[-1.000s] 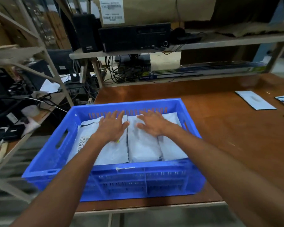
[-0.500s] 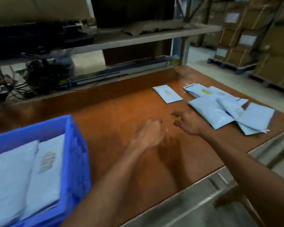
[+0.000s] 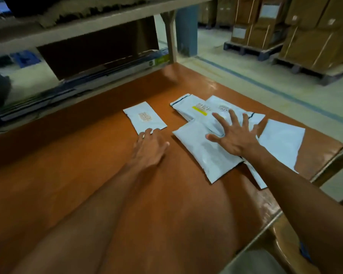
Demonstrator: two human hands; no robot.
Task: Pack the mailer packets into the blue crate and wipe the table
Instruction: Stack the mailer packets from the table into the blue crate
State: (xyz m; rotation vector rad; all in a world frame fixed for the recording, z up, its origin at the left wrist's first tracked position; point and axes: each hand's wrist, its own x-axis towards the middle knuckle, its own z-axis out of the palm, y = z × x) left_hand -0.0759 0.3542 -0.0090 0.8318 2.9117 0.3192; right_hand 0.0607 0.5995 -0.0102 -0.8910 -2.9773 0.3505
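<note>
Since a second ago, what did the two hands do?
Both hands left the packets in the blue crate and swung right across the table. The left hand now touches the lone packet with its fingers; the right hand rests spread on the packet pile. Neither grips anything. The loose packets lie as before.

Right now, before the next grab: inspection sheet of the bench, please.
Surface: brown table, glossy, glare near its right edge.
Job's things: single mailer packet lying apart on the left; pile of overlapping mailer packets on the right; blue crate not in view.
Clutter: nothing seen.
Grippers: left hand, fingertips at the single packet's near edge; right hand, spread flat on the pile.
Cables: nothing seen clearly; only a dark blur under the shelf at left.
Surroundings: shelf over the table's back; cardboard boxes on pallets across the floor.
</note>
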